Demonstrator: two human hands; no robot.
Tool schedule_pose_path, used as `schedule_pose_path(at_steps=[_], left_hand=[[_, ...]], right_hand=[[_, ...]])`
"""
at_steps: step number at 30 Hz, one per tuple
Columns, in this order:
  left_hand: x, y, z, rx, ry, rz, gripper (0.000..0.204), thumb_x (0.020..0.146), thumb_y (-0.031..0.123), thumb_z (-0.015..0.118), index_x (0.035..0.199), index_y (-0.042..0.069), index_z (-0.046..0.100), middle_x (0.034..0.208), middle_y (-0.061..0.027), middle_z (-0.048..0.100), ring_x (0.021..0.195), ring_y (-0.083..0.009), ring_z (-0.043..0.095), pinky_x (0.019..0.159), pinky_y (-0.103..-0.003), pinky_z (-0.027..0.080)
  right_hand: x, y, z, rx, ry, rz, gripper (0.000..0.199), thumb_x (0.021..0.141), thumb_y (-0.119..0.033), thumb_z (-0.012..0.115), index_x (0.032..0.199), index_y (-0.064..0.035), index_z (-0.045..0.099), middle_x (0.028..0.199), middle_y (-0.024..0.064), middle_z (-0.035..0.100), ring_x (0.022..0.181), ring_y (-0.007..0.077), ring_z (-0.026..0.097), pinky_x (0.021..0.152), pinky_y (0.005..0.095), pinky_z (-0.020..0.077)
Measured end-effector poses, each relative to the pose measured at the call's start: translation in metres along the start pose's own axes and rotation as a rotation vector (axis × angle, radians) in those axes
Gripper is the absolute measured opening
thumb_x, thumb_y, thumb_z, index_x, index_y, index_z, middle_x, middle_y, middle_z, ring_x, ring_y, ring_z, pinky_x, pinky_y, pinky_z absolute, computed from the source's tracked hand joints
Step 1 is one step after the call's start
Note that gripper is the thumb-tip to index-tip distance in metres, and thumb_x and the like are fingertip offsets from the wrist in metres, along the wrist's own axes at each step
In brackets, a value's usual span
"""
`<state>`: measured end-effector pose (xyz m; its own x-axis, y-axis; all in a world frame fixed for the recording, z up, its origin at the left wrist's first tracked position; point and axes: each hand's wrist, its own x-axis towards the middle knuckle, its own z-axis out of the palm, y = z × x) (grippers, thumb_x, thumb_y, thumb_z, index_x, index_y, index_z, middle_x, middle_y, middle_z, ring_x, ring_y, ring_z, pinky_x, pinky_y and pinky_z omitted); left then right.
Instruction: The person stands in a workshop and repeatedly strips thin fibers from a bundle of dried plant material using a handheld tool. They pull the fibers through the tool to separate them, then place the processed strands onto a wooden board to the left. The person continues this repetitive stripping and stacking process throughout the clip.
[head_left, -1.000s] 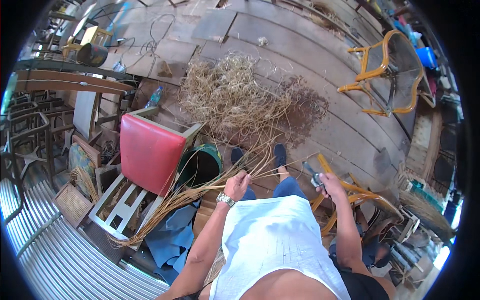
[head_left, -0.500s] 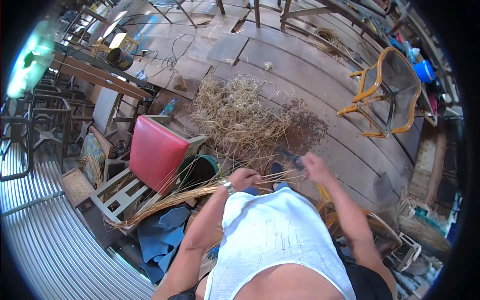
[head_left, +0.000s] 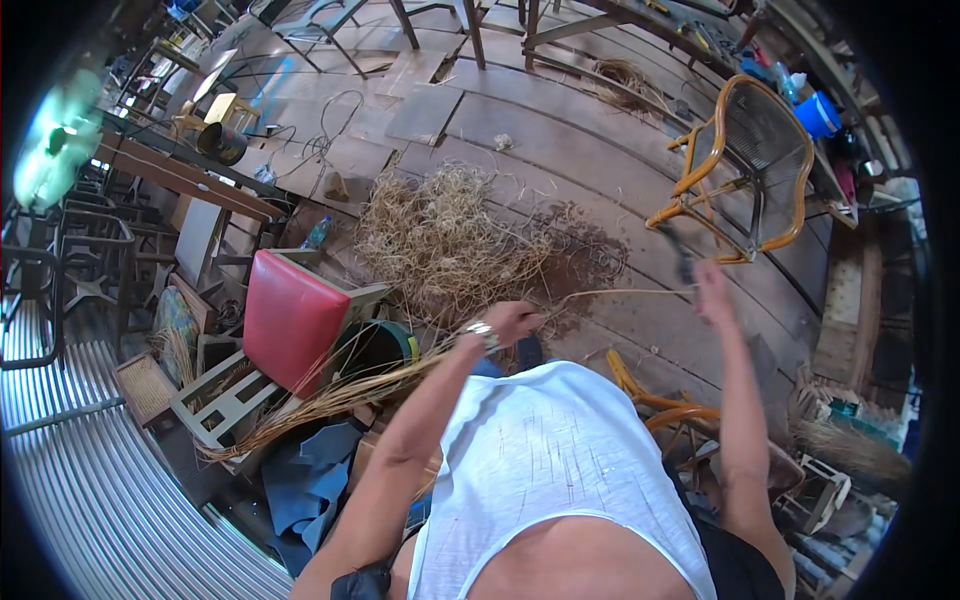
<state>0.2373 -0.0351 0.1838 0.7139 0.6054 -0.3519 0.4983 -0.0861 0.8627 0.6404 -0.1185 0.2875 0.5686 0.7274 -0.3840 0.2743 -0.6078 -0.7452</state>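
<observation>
L hand [head_left: 512, 322]: closed on cane strand [head_left: 610, 294] near bundle [head_left: 330, 400].
R hand [head_left: 712, 290]: fisted round dark tool [head_left: 678, 250], strand end alongside.
Tip: keep strand taut, pull straight, avoid kinks.

A furniture-weaving workshop with a plank floor [head_left: 600, 160]. A heap of loose cane trimmings [head_left: 440, 240] lies at twelve o'clock, a rattan chair frame [head_left: 750, 160] at two, a red-cushioned wooden chair [head_left: 290, 320] on its side at nine, and corrugated metal sheeting [head_left: 90, 480] at eight o'clock.
</observation>
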Motion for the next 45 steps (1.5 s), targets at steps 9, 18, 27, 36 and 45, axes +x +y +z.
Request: schedule_pose_path(at_steps=[9,18,27,36,45], left_hand=[[-0.036,0.017,-0.035,-0.093,-0.141,-0.028,0.033,0.097,0.034,0.054,0.088,0.003,0.063,0.067,-0.0015,0.055,0.061,-0.0114,0.048,0.056,-0.031,0.041],[-0.168,-0.083,-0.119,0.178,-0.049,-0.332,0.032,0.089,0.034,0.061,0.086,0.003,0.066,0.073,-0.0136,0.064,0.066,-0.0260,0.061,0.062,-0.038,0.047],[0.013,0.075,-0.010,-0.113,0.127,0.080,0.032,0.093,0.035,0.059,0.090,0.003,0.063,0.070,-0.0122,0.061,0.061,-0.0244,0.058,0.058,-0.037,0.046],[-0.043,0.006,-0.093,0.199,-0.191,-0.160,0.028,0.093,0.032,0.058,0.094,0.006,0.067,0.071,-0.0046,0.063,0.065,-0.0156,0.060,0.061,-0.032,0.047],[-0.097,-0.063,-0.152,0.388,0.040,-0.225,0.027,0.091,0.032,0.059,0.090,0.007,0.067,0.071,-0.0078,0.065,0.069,-0.0186,0.064,0.063,-0.033,0.049]], right_hand=[[-0.042,-0.026,0.104,-0.026,-0.401,-0.176,0.028,0.096,-0.032,0.053,0.086,-0.0062,0.050,0.069,0.0024,0.053,0.052,0.0109,0.052,0.046,0.0285,0.0429],[0.070,0.064,-0.054,-0.449,-0.051,-0.186,0.034,0.096,-0.035,0.051,0.083,-0.0029,0.053,0.067,0.0101,0.054,0.052,0.0209,0.053,0.050,0.0366,0.0422],[-0.044,-0.077,0.122,-0.063,-0.425,-0.219,0.032,0.097,-0.035,0.051,0.086,-0.0048,0.052,0.065,0.0025,0.051,0.048,0.0121,0.049,0.045,0.0304,0.0420],[-0.012,-0.003,0.019,-0.243,-0.208,-0.166,0.030,0.097,-0.034,0.052,0.083,-0.0070,0.050,0.057,0.0040,0.049,0.047,0.0120,0.052,0.042,0.0299,0.0391],[-0.019,0.020,-0.023,-0.225,-0.160,0.029,0.030,0.098,-0.035,0.049,0.084,-0.0082,0.050,0.055,0.0025,0.050,0.041,0.0104,0.047,0.037,0.0276,0.0360]])
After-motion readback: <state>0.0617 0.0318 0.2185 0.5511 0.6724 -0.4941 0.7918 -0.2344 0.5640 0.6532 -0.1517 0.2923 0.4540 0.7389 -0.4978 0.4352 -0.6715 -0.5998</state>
